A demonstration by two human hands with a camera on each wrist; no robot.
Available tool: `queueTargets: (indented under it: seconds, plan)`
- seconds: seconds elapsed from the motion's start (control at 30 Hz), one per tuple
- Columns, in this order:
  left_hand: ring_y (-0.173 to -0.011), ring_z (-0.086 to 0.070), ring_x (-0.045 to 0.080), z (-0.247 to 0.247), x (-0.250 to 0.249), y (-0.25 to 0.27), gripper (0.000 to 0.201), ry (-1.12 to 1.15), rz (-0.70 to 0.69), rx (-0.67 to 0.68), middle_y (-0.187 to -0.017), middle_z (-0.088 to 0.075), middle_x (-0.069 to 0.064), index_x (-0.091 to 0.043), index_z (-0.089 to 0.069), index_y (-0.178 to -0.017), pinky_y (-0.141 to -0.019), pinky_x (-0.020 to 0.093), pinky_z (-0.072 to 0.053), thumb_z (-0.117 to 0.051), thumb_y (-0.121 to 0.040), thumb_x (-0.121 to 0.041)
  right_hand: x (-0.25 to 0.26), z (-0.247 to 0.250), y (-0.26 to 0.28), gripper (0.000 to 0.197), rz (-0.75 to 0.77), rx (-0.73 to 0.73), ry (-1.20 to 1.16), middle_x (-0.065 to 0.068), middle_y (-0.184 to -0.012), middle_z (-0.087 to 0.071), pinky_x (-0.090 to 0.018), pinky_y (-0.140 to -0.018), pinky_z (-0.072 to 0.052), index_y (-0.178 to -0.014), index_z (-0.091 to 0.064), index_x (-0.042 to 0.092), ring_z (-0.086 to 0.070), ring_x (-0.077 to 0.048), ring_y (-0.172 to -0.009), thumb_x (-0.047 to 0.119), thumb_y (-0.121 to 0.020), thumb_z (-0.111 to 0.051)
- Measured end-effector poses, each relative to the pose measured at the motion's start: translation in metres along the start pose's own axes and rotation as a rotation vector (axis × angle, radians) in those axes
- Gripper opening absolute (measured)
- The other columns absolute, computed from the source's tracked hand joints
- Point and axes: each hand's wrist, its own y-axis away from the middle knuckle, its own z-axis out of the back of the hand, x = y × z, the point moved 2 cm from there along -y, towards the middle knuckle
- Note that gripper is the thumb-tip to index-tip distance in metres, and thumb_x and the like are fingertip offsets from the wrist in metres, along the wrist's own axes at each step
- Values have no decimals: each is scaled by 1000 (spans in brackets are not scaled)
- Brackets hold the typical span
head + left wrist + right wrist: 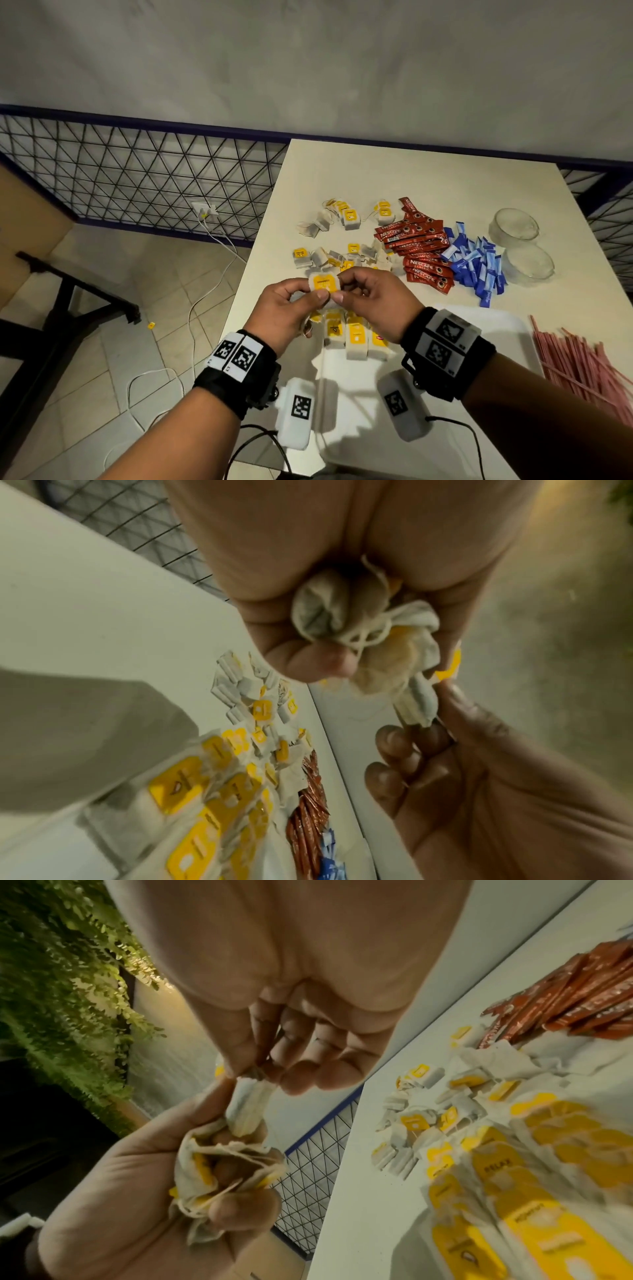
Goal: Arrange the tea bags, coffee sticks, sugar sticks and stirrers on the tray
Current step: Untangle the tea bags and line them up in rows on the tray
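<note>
Both hands are raised over the near left part of the white table (428, 171). My left hand (291, 308) grips a crumpled bunch of tea bags (346, 615) in its curled fingers. My right hand (363, 291) pinches one tea bag (323, 282) with a yellow tag at its right edge, while the left thumb holds the other edge. Below the hands, a row of tea bags (356, 337) lies at the far edge of the white tray (496, 329). Loose tea bags (342, 219) are scattered on the table beyond.
Red coffee sticks (418, 246) and blue sugar sticks (476, 263) lie in piles right of the tea bags. Two clear glass bowls (513, 226) stand at the far right. Pink stirrers (582, 363) lie right of the tray. The table's left edge drops to the tiled floor.
</note>
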Motion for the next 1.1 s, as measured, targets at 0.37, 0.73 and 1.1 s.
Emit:
queueTargets:
  seconds: [0.37, 0.73, 1.1]
  plan:
    - [-41, -41, 14, 13, 17, 5, 15, -425, 114, 80, -49, -51, -4, -14, -69, -70, -43, 24, -41, -72, -84, -16, -9, 6, -3, 8, -81, 94, 308, 13, -72, -58, -21, -67, -42, -81, -63, 26, -51, -3, -67, 25, -86, -69]
    - [-55, -61, 6, 26, 74, 25, 8, -654, 394, 109, -75, -74, 5, -19, -75, -81, -39, 13, -37, -66, -82, -20, -87, -28, 2, 11, -397, 155, 332, 8, -73, -57, -21, -65, -43, -88, -59, 23, -53, -11, -66, 20, -85, -69]
    - [-59, -62, 10, 28, 79, 20, 12, -690, 377, 110, -74, -73, 5, -15, -72, -82, -39, 11, -37, -68, -82, -27, -97, -41, -2, 7, -399, -10, 457, -1, -78, -63, -22, -61, -45, -84, -65, 11, -56, -16, -68, 18, -82, -67]
